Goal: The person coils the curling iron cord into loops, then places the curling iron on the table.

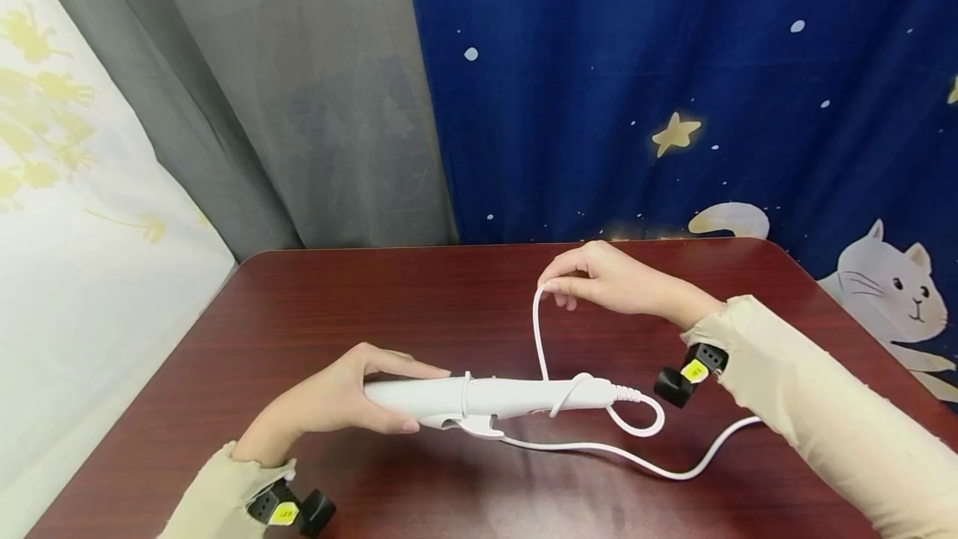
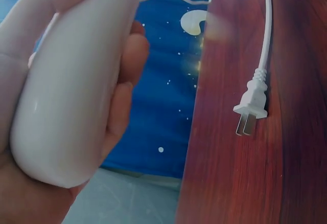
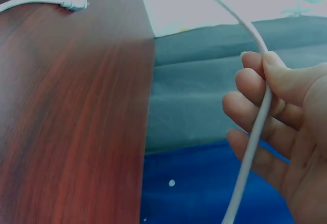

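In the head view, a white curling iron (image 1: 516, 398) lies roughly level over the table, its small lever facing the near side. My left hand (image 1: 340, 398) grips its thick rounded end, thumb on the near side and fingers behind; the left wrist view shows that smooth end (image 2: 66, 96) in the palm. Up to the right, my right hand (image 1: 606, 277) pinches the white power cord (image 1: 538, 327) between thumb and fingertips. One turn of cord loops round the handle near its ribbed cord end. The right wrist view shows the cord (image 3: 255, 132) running across the fingers.
Beneath is a dark red wooden table (image 1: 359, 289). A loose stretch of cord (image 1: 674, 475) curves right, under the right forearm. The two-pin plug (image 2: 253, 98) lies on the tabletop. Grey and blue starry curtains (image 1: 561, 106) hang behind, with a white patterned cloth (image 1: 75, 273) at left.
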Demonstrator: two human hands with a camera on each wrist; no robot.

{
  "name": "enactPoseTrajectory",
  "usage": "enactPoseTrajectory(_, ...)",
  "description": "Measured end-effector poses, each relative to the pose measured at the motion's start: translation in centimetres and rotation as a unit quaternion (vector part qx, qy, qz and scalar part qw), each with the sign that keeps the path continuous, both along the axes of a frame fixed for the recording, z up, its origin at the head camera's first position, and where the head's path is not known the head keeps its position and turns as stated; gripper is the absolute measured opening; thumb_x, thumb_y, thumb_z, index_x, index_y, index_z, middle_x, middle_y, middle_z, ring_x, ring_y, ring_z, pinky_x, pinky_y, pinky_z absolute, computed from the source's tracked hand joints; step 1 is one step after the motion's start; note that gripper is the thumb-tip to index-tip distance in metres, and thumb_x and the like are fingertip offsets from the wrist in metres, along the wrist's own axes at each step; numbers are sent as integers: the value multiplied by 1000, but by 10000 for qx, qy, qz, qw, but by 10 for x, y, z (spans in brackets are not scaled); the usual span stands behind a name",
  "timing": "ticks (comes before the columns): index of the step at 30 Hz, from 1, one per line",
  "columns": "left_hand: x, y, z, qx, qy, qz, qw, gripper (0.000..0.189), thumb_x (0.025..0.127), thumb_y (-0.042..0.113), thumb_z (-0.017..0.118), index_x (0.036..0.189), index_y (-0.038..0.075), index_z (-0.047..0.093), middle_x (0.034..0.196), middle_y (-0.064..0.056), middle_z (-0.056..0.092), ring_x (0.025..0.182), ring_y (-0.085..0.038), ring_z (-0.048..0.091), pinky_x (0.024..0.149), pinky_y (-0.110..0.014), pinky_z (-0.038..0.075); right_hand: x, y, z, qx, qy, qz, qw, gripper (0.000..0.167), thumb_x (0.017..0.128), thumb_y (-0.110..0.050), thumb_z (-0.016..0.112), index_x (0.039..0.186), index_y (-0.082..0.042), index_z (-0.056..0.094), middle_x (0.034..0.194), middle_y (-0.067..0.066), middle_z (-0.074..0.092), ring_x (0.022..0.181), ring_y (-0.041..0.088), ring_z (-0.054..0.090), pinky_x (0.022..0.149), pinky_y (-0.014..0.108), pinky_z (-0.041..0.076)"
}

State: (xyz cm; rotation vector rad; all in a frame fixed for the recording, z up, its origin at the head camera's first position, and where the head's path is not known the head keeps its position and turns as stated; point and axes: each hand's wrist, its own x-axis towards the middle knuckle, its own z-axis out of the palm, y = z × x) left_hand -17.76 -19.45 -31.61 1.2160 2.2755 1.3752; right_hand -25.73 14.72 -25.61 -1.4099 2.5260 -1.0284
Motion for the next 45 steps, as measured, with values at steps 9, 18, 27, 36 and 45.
enactPoseTrajectory(9, -4, 3, -3, -560, 30, 607, 9966, 45, 72, 27, 79, 115, 24, 66, 107, 8, 65, 87, -13, 59, 66, -28, 49, 21, -6, 8, -11, 445, 105, 9990, 12, 92, -11, 56, 94, -12, 67, 69, -6, 57, 57, 11, 52, 51, 24, 42)
enactPoseTrajectory(18, -10, 4, -8, -707, 439, 1287, 9882, 42, 71, 30, 79, 111, 27, 67, 100, 12, 66, 77, -9, 57, 63, -26, 48, 31, -8, 6, -148, 613, 488, 9968, 14, 92, -8, 55, 95, -10, 68, 72, -6, 58, 65, 8, 53, 57, 24, 44)
enactPoseTrajectory(27, -12, 7, -8, -190, 178, 2245, 9741, 44, 69, 30, 80, 111, 30, 67, 101, 9, 66, 82, -18, 58, 67, -29, 49, 39, -4, 2, -453, 683, 59, 9966, 12, 88, -7, 61, 95, -8, 70, 74, -7, 59, 62, 9, 51, 52, 23, 42)
enactPoseTrajectory(36, -13, 8, -5, 577, -144, 2755, 9595, 46, 72, 24, 79, 116, 23, 65, 105, -1, 66, 82, -19, 58, 67, -30, 50, 46, 0, -6, -621, 780, -416, 9941, 24, 88, -5, 59, 110, -9, 68, 77, -8, 61, 62, 6, 52, 53, 23, 43)
enactPoseTrajectory(45, -11, 12, 7, 1235, -625, 2909, 9467, 48, 73, 18, 78, 118, 17, 64, 103, -7, 67, 86, -20, 60, 68, -34, 52, 51, 5, -25, -1159, 52, -722, 9906, 32, 94, -7, 51, 124, -12, 59, 79, -3, 59, 50, 10, 44, 44, 25, 39)
